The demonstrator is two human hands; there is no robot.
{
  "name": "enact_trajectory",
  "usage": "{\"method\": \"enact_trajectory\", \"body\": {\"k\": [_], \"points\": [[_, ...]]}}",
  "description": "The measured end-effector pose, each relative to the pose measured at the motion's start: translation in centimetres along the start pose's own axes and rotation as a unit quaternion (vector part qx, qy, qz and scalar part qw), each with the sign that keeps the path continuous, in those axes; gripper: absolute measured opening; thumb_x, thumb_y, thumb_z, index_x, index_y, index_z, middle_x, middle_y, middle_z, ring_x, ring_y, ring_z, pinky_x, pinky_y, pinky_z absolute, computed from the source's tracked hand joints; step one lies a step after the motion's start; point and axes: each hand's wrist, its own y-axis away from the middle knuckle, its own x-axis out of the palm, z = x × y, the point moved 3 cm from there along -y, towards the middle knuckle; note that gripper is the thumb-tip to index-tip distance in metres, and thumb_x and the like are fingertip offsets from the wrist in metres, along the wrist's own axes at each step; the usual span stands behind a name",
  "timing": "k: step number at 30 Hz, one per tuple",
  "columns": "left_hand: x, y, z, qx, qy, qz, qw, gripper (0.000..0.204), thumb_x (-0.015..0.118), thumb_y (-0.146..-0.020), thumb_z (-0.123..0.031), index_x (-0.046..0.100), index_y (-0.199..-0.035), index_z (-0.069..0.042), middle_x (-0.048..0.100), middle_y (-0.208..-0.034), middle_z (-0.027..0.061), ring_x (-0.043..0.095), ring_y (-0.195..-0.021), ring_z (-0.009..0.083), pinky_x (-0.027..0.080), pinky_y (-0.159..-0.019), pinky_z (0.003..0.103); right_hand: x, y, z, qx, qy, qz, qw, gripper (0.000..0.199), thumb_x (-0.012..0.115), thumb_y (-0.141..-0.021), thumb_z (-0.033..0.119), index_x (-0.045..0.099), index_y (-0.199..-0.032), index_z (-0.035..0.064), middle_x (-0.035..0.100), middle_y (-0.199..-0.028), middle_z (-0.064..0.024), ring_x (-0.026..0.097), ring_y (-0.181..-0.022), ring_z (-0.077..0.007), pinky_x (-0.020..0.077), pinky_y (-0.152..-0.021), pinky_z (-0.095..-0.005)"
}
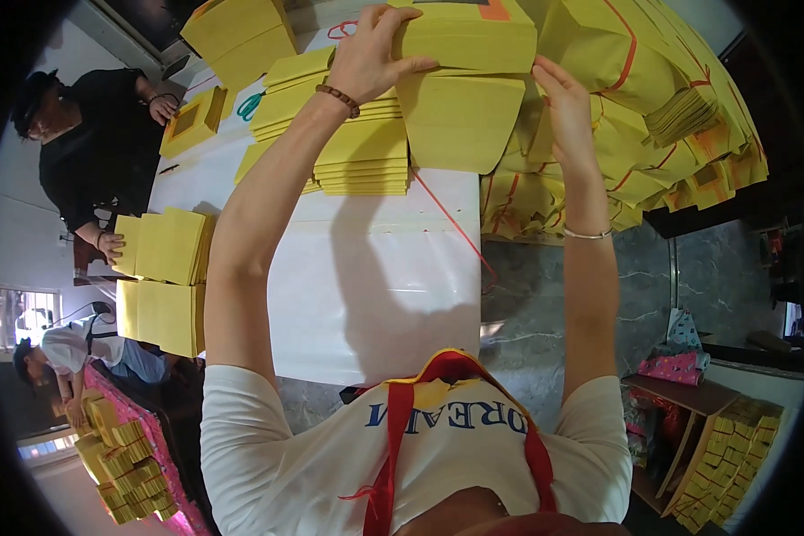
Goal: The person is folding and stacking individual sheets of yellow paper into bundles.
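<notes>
A thick batch of yellow paper envelopes (469, 46) is between my two hands at the far side of the white table. My left hand (375, 55) grips its left end, fingers over the top and thumb along the near edge. At the right corner, my right hand (567, 109) has its fingertips closed on the edge. A yellow flap or sheet (463, 121) slopes down below the batch toward me. Beside my left wrist lie layered stacks of yellow envelopes (362, 156). A red string (451, 219) trails off the table's right edge.
Bundles of yellow envelopes tied with red string (616, 134) are heaped on the right. Green-handled scissors (250, 107) lie on the white table (375, 295). At left, a co-worker in black (98, 134) touches yellow stacks (163, 246). Another person (89, 344) works farther back.
</notes>
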Motion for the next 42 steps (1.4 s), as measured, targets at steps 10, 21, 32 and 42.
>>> {"method": "enact_trajectory", "body": {"k": [10,21,32,42], "points": [[0.1,0.0,0.8,0.025,-0.006,-0.014,1.0,0.066,0.07,-0.068,-0.052,0.049,-0.119,-0.015,0.048,-0.111,0.011,0.059,-0.087,0.0282,0.05,-0.072,0.039,-0.3,-0.9,-1.1,-0.006,-0.016,0.028,0.999,0.039,0.058,-0.084,0.031,0.058,-0.118,0.0101,0.061,-0.105,0.0025,0.05,-0.1,-0.0067,0.031,-0.082,-0.0282],[-0.1,-0.2,0.7,0.003,0.007,0.008,1.0,0.063,0.068,-0.073,-0.048,0.048,-0.121,-0.012,0.05,-0.11,0.0119,0.056,-0.094,0.0301,0.048,-0.078,0.04,0.2,0.0,0.0,-0.001,-0.009,0.013,1.0,0.041,0.057,-0.086,0.017,0.052,-0.121,-0.0035,0.058,-0.113,-0.0077,0.051,-0.105,-0.0138,0.0351,-0.093,-0.0245],[-0.2,-0.3,0.7,0.004,0.021,-0.013,1.0,0.063,0.068,-0.073,-0.048,0.048,-0.121,-0.012,0.049,-0.112,0.0116,0.056,-0.097,0.0307,0.048,-0.079,0.039,-0.2,-1.3,-1.8,0.021,-0.096,0.051,0.994,0.038,0.056,-0.087,0.017,0.05,-0.121,0.0015,0.059,-0.106,-0.0045,0.059,-0.093,-0.0117,0.0422,-0.08,-0.0247],[-0.3,0.8,-0.5,0.036,-0.079,-0.038,0.996,0.065,0.069,-0.071,-0.05,0.049,-0.123,-0.016,0.05,-0.116,0.008,0.052,-0.104,0.0268,0.042,-0.085,0.039,0.2,-1.6,-0.3,0.011,-0.107,0.062,0.992,0.033,0.055,-0.088,0.017,0.051,-0.119,0.0045,0.061,-0.102,-0.0025,0.062,-0.088,-0.0125,0.0426,-0.074,-0.0223]]}}
